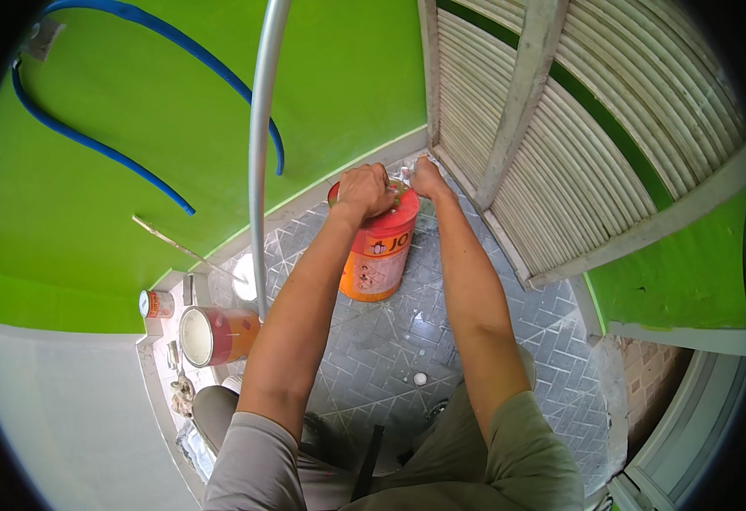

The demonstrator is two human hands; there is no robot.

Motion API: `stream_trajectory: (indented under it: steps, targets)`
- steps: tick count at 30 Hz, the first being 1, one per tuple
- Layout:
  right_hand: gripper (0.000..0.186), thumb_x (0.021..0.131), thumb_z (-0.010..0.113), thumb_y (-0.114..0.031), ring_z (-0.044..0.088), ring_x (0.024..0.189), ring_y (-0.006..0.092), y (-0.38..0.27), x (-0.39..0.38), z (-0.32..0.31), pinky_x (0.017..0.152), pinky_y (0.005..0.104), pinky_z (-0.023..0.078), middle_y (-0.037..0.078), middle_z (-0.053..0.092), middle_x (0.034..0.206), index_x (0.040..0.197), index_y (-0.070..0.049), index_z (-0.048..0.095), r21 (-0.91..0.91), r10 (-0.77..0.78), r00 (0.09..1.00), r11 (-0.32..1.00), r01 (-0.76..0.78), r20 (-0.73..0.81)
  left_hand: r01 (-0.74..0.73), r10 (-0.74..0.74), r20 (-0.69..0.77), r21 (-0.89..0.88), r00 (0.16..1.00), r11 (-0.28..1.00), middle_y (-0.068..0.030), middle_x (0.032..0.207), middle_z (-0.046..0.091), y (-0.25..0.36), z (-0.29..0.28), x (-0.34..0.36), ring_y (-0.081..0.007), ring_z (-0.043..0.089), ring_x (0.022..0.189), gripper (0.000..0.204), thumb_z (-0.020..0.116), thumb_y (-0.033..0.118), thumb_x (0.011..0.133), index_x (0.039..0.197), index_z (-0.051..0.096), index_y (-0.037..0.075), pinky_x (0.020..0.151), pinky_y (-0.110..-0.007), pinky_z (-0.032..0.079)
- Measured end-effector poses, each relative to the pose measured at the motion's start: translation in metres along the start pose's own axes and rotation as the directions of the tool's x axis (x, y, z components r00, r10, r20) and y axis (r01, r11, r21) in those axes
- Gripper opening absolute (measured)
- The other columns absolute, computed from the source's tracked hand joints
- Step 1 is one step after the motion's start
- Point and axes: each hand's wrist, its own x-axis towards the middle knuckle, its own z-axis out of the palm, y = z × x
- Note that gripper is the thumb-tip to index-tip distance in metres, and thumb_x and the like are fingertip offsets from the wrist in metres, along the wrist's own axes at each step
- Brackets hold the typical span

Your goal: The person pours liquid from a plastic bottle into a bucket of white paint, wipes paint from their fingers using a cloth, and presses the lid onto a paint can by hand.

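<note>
A red and orange paint can [379, 268] stands upright on the tiled floor in front of me. My left hand [366, 192] is closed at its top, fingers curled over the rim area and covering much of it. Just past the can's right rim, my right hand [428, 177] is closed like a fist. Something small and whitish shows beside its fingers, too unclear to name. Part of the can's top shows between the hands, but the inside cannot be made out.
To the left, a ledge holds a pink paint tub [230, 335] and a small tin [157, 304]. A grey pole [262, 153] rises nearby. Blue hoses [105, 140] hang on the green wall. A louvred panel [577, 136] leans at right. A small white cap [420, 378] lies on the floor.
</note>
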Motion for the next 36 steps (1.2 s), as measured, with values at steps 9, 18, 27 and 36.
stream_trajectory:
  steps: [9, 18, 27, 36]
  targets:
    - [0.054, 0.094, 0.06, -0.032, 0.059, 0.124, 0.0475, 0.0, -0.003, -0.003, 0.106, 0.0488, 0.048, 0.04, 0.06, 0.125, 0.119, 0.015, 0.063, 0.141, 0.051, 0.998, 0.989, -0.045, -0.042, -0.012, 0.013, -0.045, 0.005, 0.999, 1.0, -0.0174, 0.105, 0.075, -0.001, 0.001, 0.0, -0.0325, 0.07, 0.106, 0.039, 0.074, 0.041, 0.084, 0.102, 0.073, 0.007, 0.095, -0.043, 0.052]
    - [0.048, 0.079, 0.081, -0.02, 0.064, 0.118, 0.0442, -0.001, -0.008, -0.004, 0.097, 0.045, 0.055, 0.036, 0.065, 0.119, 0.11, 0.013, 0.066, 0.002, -0.024, 0.997, 1.0, 0.024, -0.072, -0.037, 0.036, -0.099, -0.005, 0.994, 0.999, -0.0178, 0.099, 0.076, 0.001, 0.005, 0.0, -0.0335, 0.072, 0.1, 0.035, 0.078, 0.039, 0.081, 0.095, 0.075, 0.007, 0.09, -0.044, 0.055]
    - [0.043, 0.092, 0.07, -0.022, 0.062, 0.119, 0.0468, 0.006, 0.0, 0.004, 0.1, 0.0474, 0.051, 0.037, 0.065, 0.118, 0.114, 0.015, 0.065, 0.259, -0.066, 0.995, 0.962, 0.083, -0.074, -0.004, 0.004, 0.008, 0.001, 1.0, 1.0, -0.0178, 0.11, 0.074, 0.001, 0.001, 0.0, -0.0317, 0.069, 0.109, 0.042, 0.07, 0.042, 0.085, 0.109, 0.071, 0.007, 0.098, -0.042, 0.052]
    - [0.045, 0.071, 0.091, -0.013, 0.075, 0.093, 0.0309, 0.015, 0.003, 0.003, 0.083, 0.0412, 0.058, 0.021, 0.076, 0.107, 0.108, 0.004, 0.073, 0.463, 0.067, 0.997, 0.886, -0.037, -0.049, 0.005, -0.005, 0.007, -0.006, 1.0, 1.0, -0.0178, 0.111, 0.074, -0.001, 0.0, -0.001, -0.032, 0.069, 0.109, 0.04, 0.072, 0.04, 0.083, 0.108, 0.071, 0.008, 0.097, -0.043, 0.052]
